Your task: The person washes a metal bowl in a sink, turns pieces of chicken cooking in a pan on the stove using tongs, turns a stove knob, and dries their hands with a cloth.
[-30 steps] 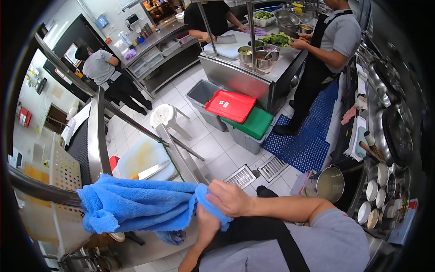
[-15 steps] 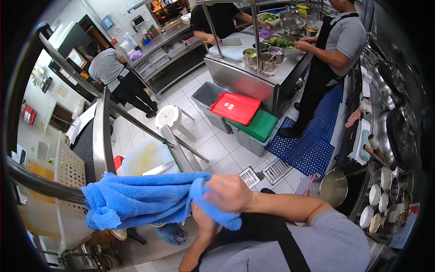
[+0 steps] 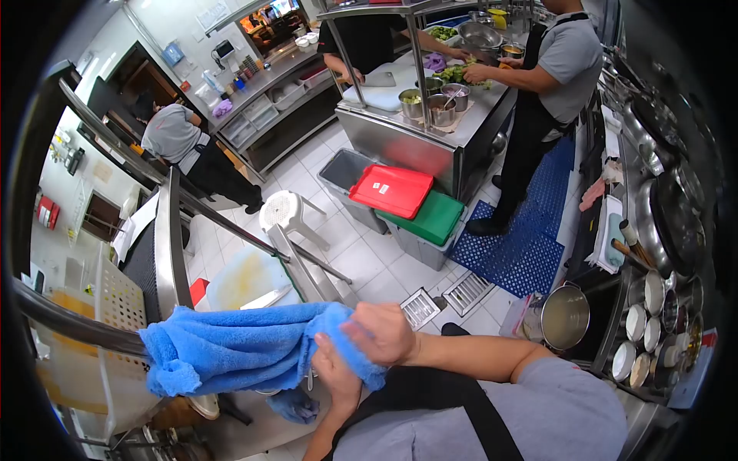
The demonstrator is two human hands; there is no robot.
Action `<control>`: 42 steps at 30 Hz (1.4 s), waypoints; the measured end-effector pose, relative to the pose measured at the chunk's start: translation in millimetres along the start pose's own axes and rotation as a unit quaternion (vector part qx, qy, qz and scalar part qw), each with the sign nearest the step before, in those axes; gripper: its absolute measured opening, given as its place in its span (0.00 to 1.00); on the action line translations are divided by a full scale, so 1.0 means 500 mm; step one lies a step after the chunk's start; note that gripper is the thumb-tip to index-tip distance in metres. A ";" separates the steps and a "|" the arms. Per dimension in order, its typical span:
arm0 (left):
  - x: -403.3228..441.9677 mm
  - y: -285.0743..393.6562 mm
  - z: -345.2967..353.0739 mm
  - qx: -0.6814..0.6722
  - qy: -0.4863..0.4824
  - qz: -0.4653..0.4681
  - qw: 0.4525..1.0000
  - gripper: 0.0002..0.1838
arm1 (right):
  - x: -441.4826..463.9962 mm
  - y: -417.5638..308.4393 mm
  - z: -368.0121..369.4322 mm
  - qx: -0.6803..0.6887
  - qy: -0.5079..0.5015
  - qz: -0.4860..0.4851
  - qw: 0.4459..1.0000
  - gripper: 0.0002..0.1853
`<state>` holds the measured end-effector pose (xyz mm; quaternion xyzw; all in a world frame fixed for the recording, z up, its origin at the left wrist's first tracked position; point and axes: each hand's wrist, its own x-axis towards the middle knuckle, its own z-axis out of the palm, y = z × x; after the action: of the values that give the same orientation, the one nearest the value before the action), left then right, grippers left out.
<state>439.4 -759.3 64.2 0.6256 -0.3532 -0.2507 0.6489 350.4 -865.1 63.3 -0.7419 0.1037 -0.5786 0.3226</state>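
A blue towel (image 3: 238,346) hangs draped over a metal rail (image 3: 65,316), its right end bunched up in my hands. My right hand (image 3: 384,332) is closed around that end, fingers curled and slightly blurred. Just below and to the left, my left hand (image 3: 336,369) also grips the towel, thumb raised along the cloth. Under the towel, a knife (image 3: 264,299) lies on a stained cutting board (image 3: 246,278). Lower down rests another blue cloth (image 3: 292,406), partly hidden.
A white stool (image 3: 283,211) stands beyond the rail, near grey bins with red (image 3: 390,190) and green (image 3: 427,217) lids. Co-workers handle food at a steel counter (image 3: 400,140); another person (image 3: 173,138) bends at left. A large pot (image 3: 565,316) sits at right.
The towel's bunched end and both my hands have shifted slightly left. My left thumb now shows more over the cloth. The person at left has bent further toward the wall.
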 end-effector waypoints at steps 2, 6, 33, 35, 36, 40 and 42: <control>0.019 0.002 0.013 0.137 0.022 0.139 0.981 0.16 | -0.006 -0.019 0.008 0.018 -0.030 0.053 0.998 0.10; 0.017 -0.038 0.003 0.272 0.033 0.262 0.926 0.12 | -0.016 -0.028 0.016 0.085 -0.076 0.217 0.970 0.13; 0.065 -0.032 -0.035 -0.293 0.078 -0.152 0.941 0.09 | 0.121 0.142 -0.047 0.403 0.170 0.279 0.855 0.18; 0.064 -0.043 -0.028 -0.310 0.120 -0.185 0.925 0.08 | 0.123 0.114 -0.045 0.385 0.151 0.245 0.877 0.18; 0.063 -0.067 -0.036 -0.311 0.118 -0.189 0.924 0.08 | 0.119 0.098 -0.038 0.372 0.139 0.220 0.891 0.18; 0.030 -0.084 -0.016 -0.350 0.007 -0.160 0.923 0.09 | 0.059 0.033 -0.032 0.163 -0.138 0.080 0.974 0.14; 0.029 -0.082 0.024 -0.289 0.090 -0.070 0.950 0.20 | 0.015 0.041 0.016 -0.041 -0.267 -0.120 0.955 0.19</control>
<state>443.9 -782.1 25.6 0.4541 -0.1604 -0.3295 0.8121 364.5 -882.2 55.9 -0.8887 -0.0525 -0.3893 0.2364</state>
